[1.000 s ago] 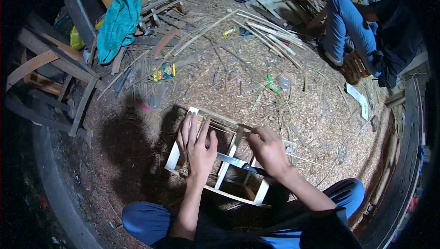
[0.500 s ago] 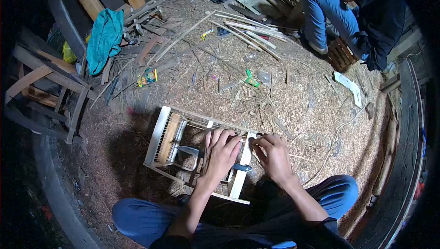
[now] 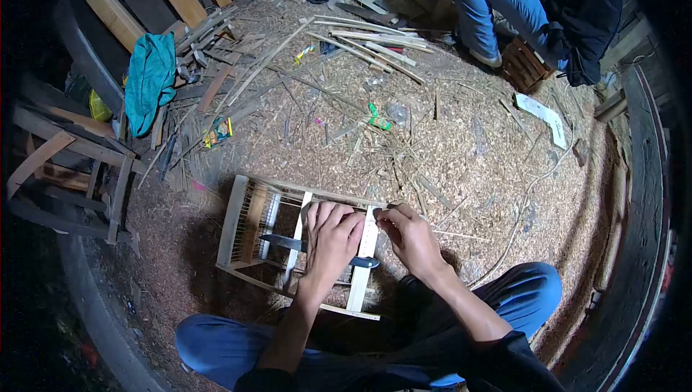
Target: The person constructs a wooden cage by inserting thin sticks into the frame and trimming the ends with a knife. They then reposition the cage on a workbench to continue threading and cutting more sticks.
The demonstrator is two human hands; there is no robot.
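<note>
A wooden cage frame [image 3: 358, 289] with thin bars at its left end stands on the ground before my crossed legs. My left hand [image 3: 333, 237] is closed over the middle of it, fingers curled beside the white slat at its right end. A knife [image 3: 364, 262] lies across the slats, its middle hidden beneath that hand. At the far right corner of the frame, my right hand [image 3: 409, 237] pinches with thumb and forefinger. A thin stick [image 3: 465, 235] shows beyond its knuckles, in line with the pinch; the gripped part is hidden.
Shavings cover the ground. Wooden strips [image 3: 371, 42], a green bottle [image 3: 378, 118] and yellow wrappers lie ahead. A teal cloth [image 3: 150, 78] hangs over wood at left. A person in jeans [image 3: 476, 13] sits at upper right. A dark plank [image 3: 652, 154] edges the right side.
The view has shifted, so the surroundings sit slightly farther left and higher. Both hands keep their places on the frame, and the knife still lies under my left hand.
</note>
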